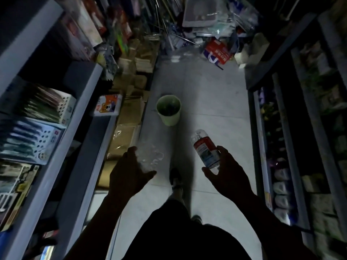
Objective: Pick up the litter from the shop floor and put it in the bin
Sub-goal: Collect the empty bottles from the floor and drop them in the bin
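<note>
A pale green bin (170, 120) stands on the tiled aisle floor ahead of me, with dark contents inside. My left hand (129, 171) grips a crumpled clear plastic bottle (149, 154) held low over the floor. My right hand (227, 173) holds a clear plastic bottle with a red label (205, 148), its cap end pointing toward the bin. Both hands are well short of the bin. One shoe (175, 177) shows between my hands.
Shelving with packaged goods lines the left (56, 128) and right (281, 128) of the narrow aisle. Cardboard boxes (127, 113) stack along the left floor edge. A heap of packets and a red bag (218, 51) closes the far end.
</note>
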